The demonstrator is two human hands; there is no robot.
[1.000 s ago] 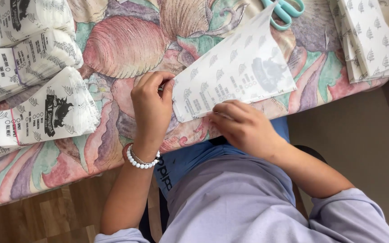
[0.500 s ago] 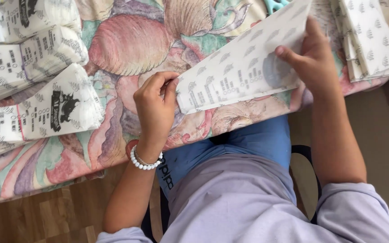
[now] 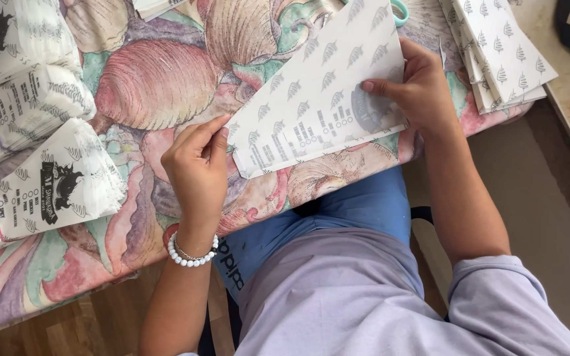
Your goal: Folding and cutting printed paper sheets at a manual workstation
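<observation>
Paper sheet (image 3: pixel 318 99), white with a grey leaf print and a round grey mark, lies flat on the desk (image 3: pixel 166 86) under both hands, and I see it slanting from the lower left up to the upper right across the shell-patterned cloth. My left hand (image 3: pixel 196 168) has its fingers (image 3: pixel 209 128) pinched nearly together on the sheet's lower left corner, thumb and forefinger closed over the edge; a bracelet of white beads (image 3: pixel 191 254) sits on that wrist. My right hand (image 3: pixel 420 86) lies on the sheet's right side, fingers curled over the far edge and the thumb pressed flat on the round mark, so it holds the paper rather than just resting there. A second layer of the sheet shows as a thin strip along its lower edge. To the left, bundles of folded printed paper bags (image 3: pixel 41 178) are stacked on the desk, well apart from the hands. At the upper right, a stack of flat leaf-print sheets (image 3: pixel 499 49) lies just beside the right hand, and the teal handle of a pair of scissors (image 3: pixel 400 12) peeks out above the sheet.
</observation>
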